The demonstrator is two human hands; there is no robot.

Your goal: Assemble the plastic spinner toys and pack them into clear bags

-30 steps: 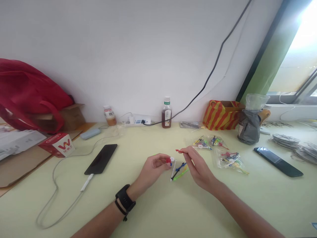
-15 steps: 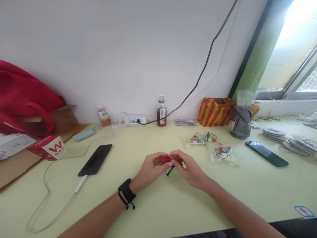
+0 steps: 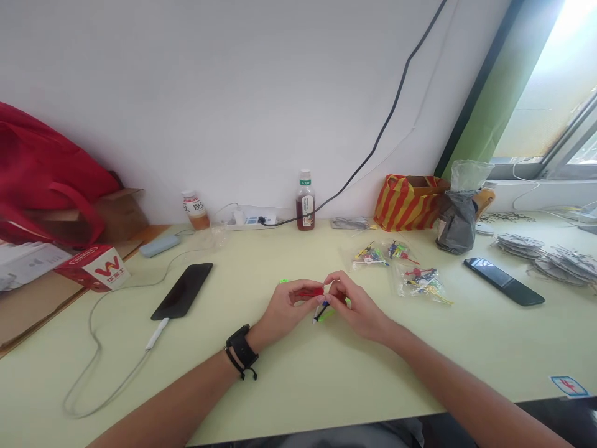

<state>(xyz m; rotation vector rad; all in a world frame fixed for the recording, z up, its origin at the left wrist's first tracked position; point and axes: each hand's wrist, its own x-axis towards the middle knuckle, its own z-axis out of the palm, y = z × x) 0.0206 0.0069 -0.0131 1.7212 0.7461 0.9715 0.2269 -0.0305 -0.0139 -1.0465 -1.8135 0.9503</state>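
My left hand [image 3: 291, 306] is closed, with a small red plastic piece [image 3: 311, 292] pinched between thumb and fingers. Close beside it, my right hand [image 3: 355, 309] has thumb and fingertips together near the end of that piece; whatever it grips is too small to name. Under the fingertips a dark stick-like piece [image 3: 321, 313] with a white tip shows, along with bright green bits [image 3: 328, 315], partly covered by the hands. Another green piece [image 3: 284, 282] pokes out behind my left hand.
Clear bags of colourful plastic parts [image 3: 422, 284] lie right of my hands. A phone [image 3: 183, 291] on a cable is at left, another phone [image 3: 504, 282] at right. A drink bottle [image 3: 305, 202] stands by the wall, near a power strip [image 3: 254, 216] and a striped bag [image 3: 410, 202].
My right hand's fingers have lifted and parted slightly from my left hand, baring more of the red piece's end. The whole view has shifted slightly.
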